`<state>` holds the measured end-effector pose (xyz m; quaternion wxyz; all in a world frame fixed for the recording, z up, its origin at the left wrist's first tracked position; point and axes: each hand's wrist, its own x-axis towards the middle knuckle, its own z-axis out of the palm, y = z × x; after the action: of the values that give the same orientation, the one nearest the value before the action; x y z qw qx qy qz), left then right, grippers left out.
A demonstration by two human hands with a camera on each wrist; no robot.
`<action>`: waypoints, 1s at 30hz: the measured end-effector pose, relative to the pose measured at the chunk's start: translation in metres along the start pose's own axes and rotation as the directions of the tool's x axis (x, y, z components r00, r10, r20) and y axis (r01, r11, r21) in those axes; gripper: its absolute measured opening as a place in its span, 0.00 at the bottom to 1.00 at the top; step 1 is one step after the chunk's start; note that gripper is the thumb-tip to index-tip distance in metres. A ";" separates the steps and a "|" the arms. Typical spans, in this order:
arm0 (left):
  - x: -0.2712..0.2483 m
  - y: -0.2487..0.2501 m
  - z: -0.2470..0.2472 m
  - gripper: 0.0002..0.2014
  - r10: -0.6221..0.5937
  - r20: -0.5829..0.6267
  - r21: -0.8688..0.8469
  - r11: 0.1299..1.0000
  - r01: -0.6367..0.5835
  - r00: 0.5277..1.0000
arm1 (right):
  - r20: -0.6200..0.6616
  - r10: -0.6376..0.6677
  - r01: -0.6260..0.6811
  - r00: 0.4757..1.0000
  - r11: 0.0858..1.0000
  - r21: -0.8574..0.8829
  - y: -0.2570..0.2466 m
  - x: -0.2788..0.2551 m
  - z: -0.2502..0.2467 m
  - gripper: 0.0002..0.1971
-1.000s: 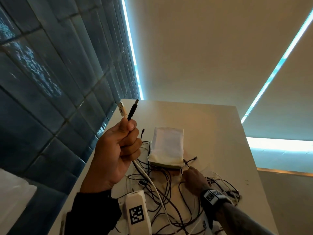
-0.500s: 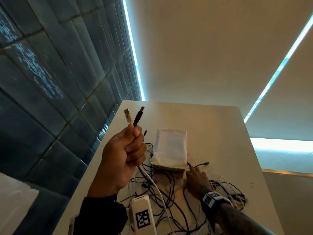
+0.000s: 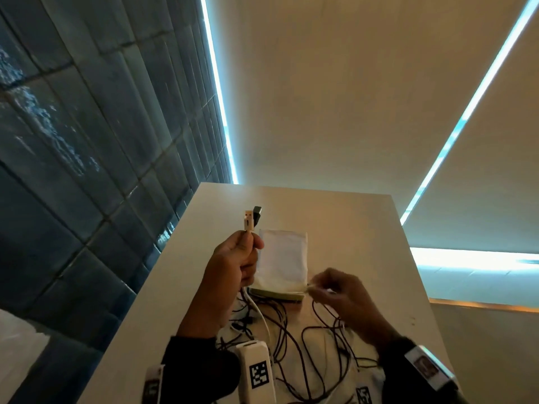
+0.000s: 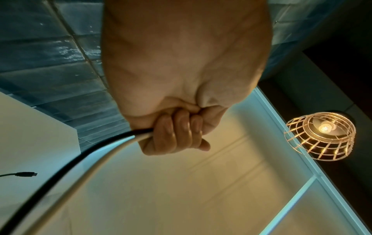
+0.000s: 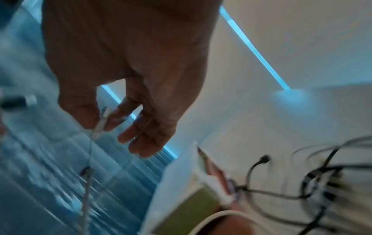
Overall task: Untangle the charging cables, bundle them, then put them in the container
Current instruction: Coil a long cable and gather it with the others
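Observation:
My left hand (image 3: 233, 266) is raised over the table and grips two cables, a white USB plug (image 3: 248, 220) and a black USB plug (image 3: 256, 214) sticking up from the fist. In the left wrist view the black cable (image 4: 76, 159) and white cable (image 4: 104, 155) trail out of the curled fingers (image 4: 177, 132). My right hand (image 3: 335, 293) is lifted beside the white container (image 3: 283, 260) and pinches a small white connector (image 5: 101, 120) on a thin wire between thumb and forefinger. A tangle of dark and white cables (image 3: 291, 339) lies on the table below both hands.
The white table (image 3: 335, 223) reaches back to a pale wall; a dark tiled wall (image 3: 87, 170) runs along its left edge. A loose black plug (image 5: 263, 159) lies to the right of the container. A wire-cage lamp (image 4: 320, 135) glows in the left wrist view.
My right hand has lifted off the table beside the container, now pinching a small white connector. My left hand with the two plugs has shifted right, toward the container.

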<state>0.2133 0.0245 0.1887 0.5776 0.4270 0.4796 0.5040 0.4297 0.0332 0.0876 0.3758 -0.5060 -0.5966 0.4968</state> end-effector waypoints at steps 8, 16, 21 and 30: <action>-0.008 -0.003 0.032 0.21 0.001 0.090 0.213 0.977 -0.020 0.996 | 0.030 -0.154 0.112 0.988 0.825 0.553 -0.101 -0.004 0.026 0.11; -0.013 0.005 0.034 0.17 0.101 -0.102 -0.011 0.995 -0.102 0.990 | -0.040 -0.109 0.116 0.993 0.930 0.348 -0.114 -0.012 0.040 0.10; -0.018 0.011 0.037 0.20 0.157 -0.034 0.095 0.984 -0.153 0.987 | -0.105 -0.154 0.177 0.983 0.946 0.273 -0.119 -0.015 0.042 0.09; -0.015 0.018 0.025 0.18 0.103 -0.219 -0.259 0.953 -0.159 0.970 | 0.098 -0.226 0.205 0.969 0.961 0.187 -0.107 -0.016 0.046 0.08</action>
<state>0.2349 0.0115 0.2122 0.5443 0.3201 0.4320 0.6439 0.3650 0.0087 0.1820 0.4346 -0.3725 -0.6233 0.5327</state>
